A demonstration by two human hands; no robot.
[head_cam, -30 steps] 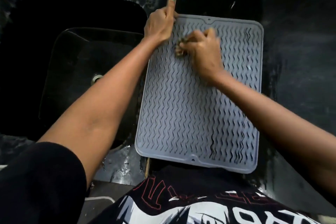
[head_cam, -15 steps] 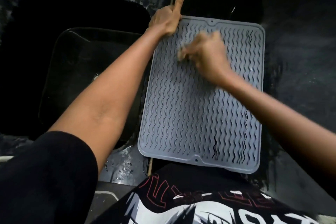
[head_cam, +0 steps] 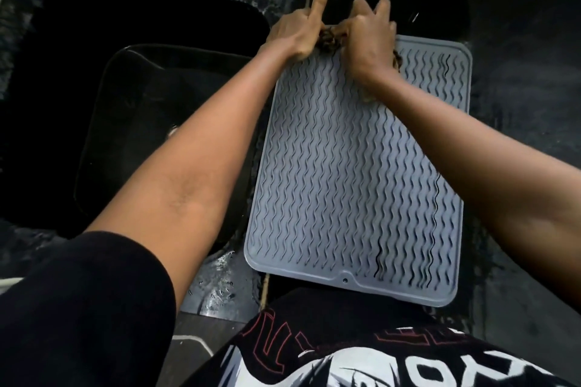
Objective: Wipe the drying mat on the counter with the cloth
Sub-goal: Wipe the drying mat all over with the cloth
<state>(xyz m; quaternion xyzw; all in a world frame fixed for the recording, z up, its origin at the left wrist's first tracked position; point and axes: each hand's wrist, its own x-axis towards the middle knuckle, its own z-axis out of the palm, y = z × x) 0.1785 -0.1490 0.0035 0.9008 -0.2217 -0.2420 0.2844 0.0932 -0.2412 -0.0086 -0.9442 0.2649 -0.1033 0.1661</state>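
From the head camera, the grey drying mat [head_cam: 355,173] lies flat on the dark counter [head_cam: 518,72], just right of the black sink [head_cam: 151,122]. The right hand [head_cam: 369,41] has moved from the mat's upper middle, where it was half a second ago, up to the far edge, its fingers closed around the brownish cloth [head_cam: 328,39], which shows between the two hands. The left hand [head_cam: 295,33] stays pressed on the mat's far-left corner, fingers curled and one finger pointing straight out, now touching the cloth. The mat itself has not shifted.
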